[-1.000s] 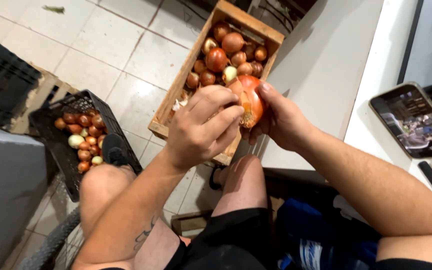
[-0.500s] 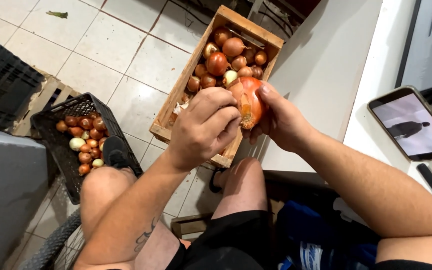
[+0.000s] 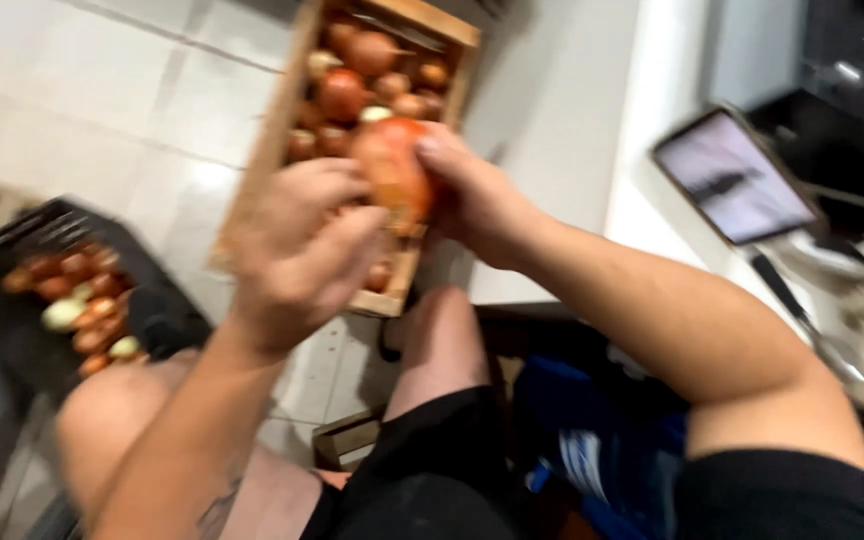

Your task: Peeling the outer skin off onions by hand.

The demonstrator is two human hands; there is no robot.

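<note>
A large orange-brown onion (image 3: 392, 170) is held above my knees, over a wooden crate (image 3: 282, 140) of onions on the floor. My right hand (image 3: 477, 200) grips the onion from its right side, thumb on top. My left hand (image 3: 302, 250) touches the onion's left side, its fingers curled against the skin. The picture is blurred by motion. A black plastic crate (image 3: 52, 240) at the lower left holds smaller onions, some of them pale.
A white counter (image 3: 642, 200) runs along the right, with a phone (image 3: 737, 175) lying on it and a dark utensil (image 3: 787, 295) beside that. Pale floor tiles (image 3: 102, 100) fill the upper left. My bare knees and black shorts are below.
The view has swung to the right and blurred. Both hands stay on the onion, and the left hand has slipped a little lower down its side.
</note>
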